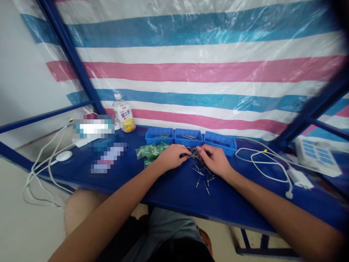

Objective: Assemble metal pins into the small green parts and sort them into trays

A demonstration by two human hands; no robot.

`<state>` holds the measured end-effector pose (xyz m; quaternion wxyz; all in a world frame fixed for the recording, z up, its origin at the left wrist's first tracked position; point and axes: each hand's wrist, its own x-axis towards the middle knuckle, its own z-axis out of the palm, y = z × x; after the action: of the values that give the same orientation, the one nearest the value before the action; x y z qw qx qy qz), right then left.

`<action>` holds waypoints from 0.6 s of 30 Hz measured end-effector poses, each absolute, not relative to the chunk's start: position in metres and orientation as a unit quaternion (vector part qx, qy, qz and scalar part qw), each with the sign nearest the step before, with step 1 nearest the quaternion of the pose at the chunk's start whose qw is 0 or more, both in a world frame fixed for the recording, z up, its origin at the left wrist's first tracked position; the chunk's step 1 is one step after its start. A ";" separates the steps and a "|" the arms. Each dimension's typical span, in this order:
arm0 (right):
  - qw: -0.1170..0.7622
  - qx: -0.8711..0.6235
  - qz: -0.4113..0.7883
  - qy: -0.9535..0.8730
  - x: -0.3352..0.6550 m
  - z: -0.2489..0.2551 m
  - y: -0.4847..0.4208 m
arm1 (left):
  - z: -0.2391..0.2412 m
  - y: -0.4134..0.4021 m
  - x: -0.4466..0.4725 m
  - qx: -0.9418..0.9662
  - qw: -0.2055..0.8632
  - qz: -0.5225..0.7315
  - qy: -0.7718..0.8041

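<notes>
A loose pile of silver blind rivets (201, 165) with thin pins lies on the blue table between my hands. At the pile's left side, my left hand (174, 157) is closed, its fingertips drawn together at the rivets. My right hand (215, 160) is curled at the right side, thumb and finger pinched over the pile. What either pinch holds is too small to make out. Beside my left hand lie several green plastic bags (149, 152). Behind the pile stand three blue bins: the left bin (159, 137), the middle bin (188, 142) with some rivets inside, and the right bin (223, 146).
A drink bottle (124, 114) stands at the back left, near a blurred-out item and a white computer mouse (64, 156). To the right are a white charger (300, 178) with its cable and a white power strip (317, 156). Blue frame posts rise on both sides.
</notes>
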<state>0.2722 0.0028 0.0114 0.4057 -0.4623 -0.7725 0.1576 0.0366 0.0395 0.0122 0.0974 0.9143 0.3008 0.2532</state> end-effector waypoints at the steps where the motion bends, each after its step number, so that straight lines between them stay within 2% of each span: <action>1: 0.403 -0.462 0.154 -0.775 0.272 0.012 0.002 | 0.012 0.040 0.037 0.913 0.097 0.256 0.304; 13: 0.404 -0.445 0.152 -0.785 0.271 0.011 0.003 | 0.020 0.034 0.039 0.893 0.110 0.344 0.270; 18: 0.408 -0.434 0.167 -0.786 0.269 0.011 0.002 | 0.022 0.033 0.039 0.878 0.084 0.384 0.273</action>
<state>0.2692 0.0021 0.0108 0.4081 -0.4337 -0.7859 0.1665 0.0394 0.0329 0.0220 0.0840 0.8782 0.2728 0.3839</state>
